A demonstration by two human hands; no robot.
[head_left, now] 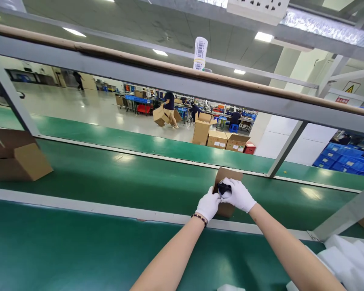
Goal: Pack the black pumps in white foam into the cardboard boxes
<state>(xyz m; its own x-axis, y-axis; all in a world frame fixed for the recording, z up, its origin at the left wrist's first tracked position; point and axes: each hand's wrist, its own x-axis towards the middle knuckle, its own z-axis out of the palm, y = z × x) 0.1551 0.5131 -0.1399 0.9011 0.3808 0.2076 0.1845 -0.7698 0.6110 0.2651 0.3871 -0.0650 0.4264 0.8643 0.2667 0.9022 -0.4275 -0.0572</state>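
A small open cardboard box (226, 210) stands on the green conveyor belt, its flap (230, 173) raised at the back. Above its opening is a black object (223, 188), mostly covered by fingers, so its kind does not show. My right hand (239, 196), in a white glove, closes around this black object from the right. My left hand (208, 205), also gloved and with a beaded bracelet at the wrist, is closed at the box's left edge, its fingertips close to the black object.
Another open cardboard box (33, 161) sits on the belt at left. White foam pieces (348, 258) lie at lower right. A metal rail (94, 208) runs along the belt's near side, and a slanted post (286, 149) stands beyond. A person (170, 107) carries cardboard far off.
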